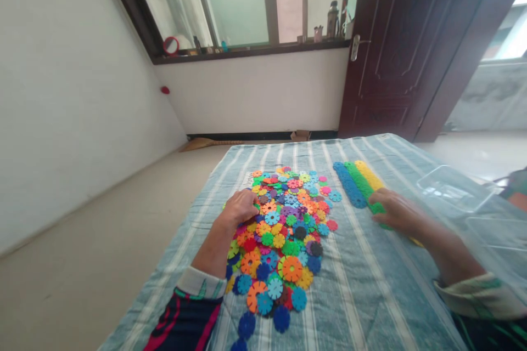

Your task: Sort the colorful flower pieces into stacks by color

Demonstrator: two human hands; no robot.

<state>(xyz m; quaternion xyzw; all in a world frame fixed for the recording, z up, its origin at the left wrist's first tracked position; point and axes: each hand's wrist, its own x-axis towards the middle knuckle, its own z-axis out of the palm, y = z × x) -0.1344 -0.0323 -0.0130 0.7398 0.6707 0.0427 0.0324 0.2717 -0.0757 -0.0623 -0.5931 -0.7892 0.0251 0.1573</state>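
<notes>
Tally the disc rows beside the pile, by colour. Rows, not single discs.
Blue row: 1
Green row: 1
Yellow row: 1
Total: 3 rows
The right hand partly covers the green and yellow rows.

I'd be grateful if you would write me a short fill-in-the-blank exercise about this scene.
1. The left hand is at the mixed pile of discs, and the right hand is over the single-colour disc rows, which number ____.
2. The row nearest the pile is coloured ____.
3. The middle row is coloured ____.
4. The round mirror on the window ledge has a rim coloured ____.

Missing words: three; blue; green; red.
</notes>
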